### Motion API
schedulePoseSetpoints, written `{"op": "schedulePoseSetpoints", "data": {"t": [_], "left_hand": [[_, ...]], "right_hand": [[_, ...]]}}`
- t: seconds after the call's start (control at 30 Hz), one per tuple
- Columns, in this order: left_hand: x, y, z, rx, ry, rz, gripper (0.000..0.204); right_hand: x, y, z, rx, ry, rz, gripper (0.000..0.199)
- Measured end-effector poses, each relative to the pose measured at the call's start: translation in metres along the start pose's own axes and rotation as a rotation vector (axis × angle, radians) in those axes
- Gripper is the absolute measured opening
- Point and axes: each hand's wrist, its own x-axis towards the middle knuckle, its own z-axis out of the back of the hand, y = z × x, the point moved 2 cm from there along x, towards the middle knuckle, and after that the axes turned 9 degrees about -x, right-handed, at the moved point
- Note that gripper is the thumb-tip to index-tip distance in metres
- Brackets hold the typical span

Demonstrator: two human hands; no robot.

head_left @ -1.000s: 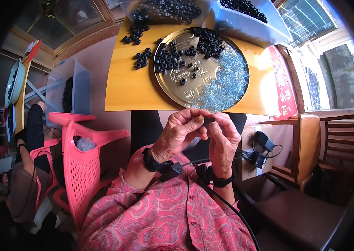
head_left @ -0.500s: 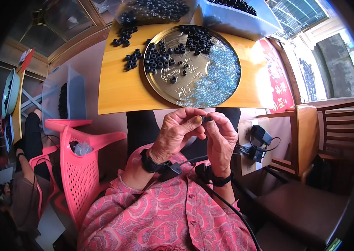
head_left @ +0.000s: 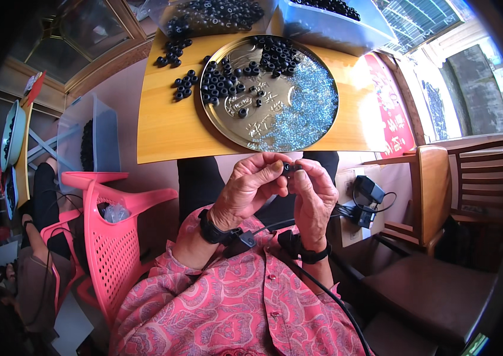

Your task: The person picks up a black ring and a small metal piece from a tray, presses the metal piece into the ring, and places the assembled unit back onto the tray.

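Observation:
My left hand (head_left: 250, 187) and my right hand (head_left: 312, 193) meet just off the near edge of the table, both pinching with thumb and fingers. Between the left fingertips is a small black ring-shaped part (head_left: 288, 168), its round hole partly showing. The right fingertips press against its right side, on a tiny dark piece (head_left: 296, 168) whose kind I cannot make out. Beyond the hands lies a round metal tray (head_left: 216, 129). Many black hollow round parts (head_left: 216, 86) sit on its left and far side, and a heap of tiny bluish clear pieces (head_left: 311, 110) covers its right side.
Loose black parts (head_left: 185, 86) lie on the wooden table (head_left: 156, 133) left of the tray. Two clear bins (head_left: 334, 29) of black parts stand behind. A pink chair (head_left: 112, 249) is at my left, with a seated person (head_left: 40, 273) beyond. Brown chairs (head_left: 432, 196) are at right.
The black ring-shaped part has turned between my fingertips, so its hole shows more now. Both hands stay pinched in nearly the same place. The whole view has shifted slightly.

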Motion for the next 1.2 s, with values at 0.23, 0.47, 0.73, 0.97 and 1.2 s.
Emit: {"op": "schedulePoseSetpoints", "data": {"t": [0.23,0.47,0.73,0.97,1.2], "left_hand": [[0.0010,-0.0006,0.0019,-0.001,-0.003,-0.004,0.023],[0.0014,-0.0001,0.0043,0.020,-0.021,-0.023,0.021],[0.0003,-0.0008,0.0039,0.032,-0.036,-0.059,0.022],[0.0014,-0.0027,0.0029,-0.005,-0.001,-0.055,0.022],[0.0010,-0.0041,0.0017,-0.026,-0.014,-0.032,0.022]], "right_hand": [[0.0017,-0.0029,-0.0010,-0.012,0.007,0.032,0.017],[0.0024,-0.0068,-0.0010,-0.033,0.017,0.049,0.017],[0.0004,-0.0029,-0.0034,-0.153,0.033,0.105,0.016],[0.0017,0.0008,-0.0077,-0.109,0.035,0.069,0.015],[0.0036,-0.0010,-0.0085,-0.053,0.030,0.038,0.015]]}}
